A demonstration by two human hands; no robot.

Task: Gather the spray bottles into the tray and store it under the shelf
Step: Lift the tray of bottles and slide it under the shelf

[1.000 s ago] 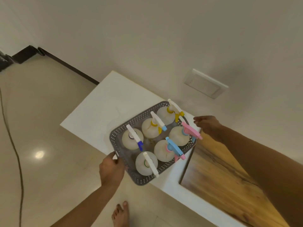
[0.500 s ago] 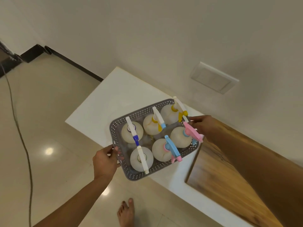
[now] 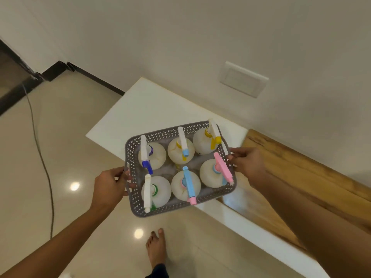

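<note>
A grey perforated tray (image 3: pixel 160 135) holds several white spray bottles with coloured nozzles, among them one with a dark blue tip (image 3: pixel 152 155), one with a light blue and pink head (image 3: pixel 186 185) and one with a pink head (image 3: pixel 212 171). My left hand (image 3: pixel 109 186) grips the tray's left rim. On the opposite side, my right hand (image 3: pixel 248 164) grips the right rim. The tray hangs partly past the front edge of the white shelf top (image 3: pixel 140 109).
A wooden surface (image 3: pixel 297 187) adjoins the white top on the right. The wall behind carries a white switch plate (image 3: pixel 244 79). Below lies a glossy tiled floor (image 3: pixel 66 149) with a dark cable (image 3: pixel 43 161) and my bare foot (image 3: pixel 156 249).
My right hand has come down from beside the bottles onto the tray's right rim. The tray has turned and shifted toward me, out over the shelf's front edge.
</note>
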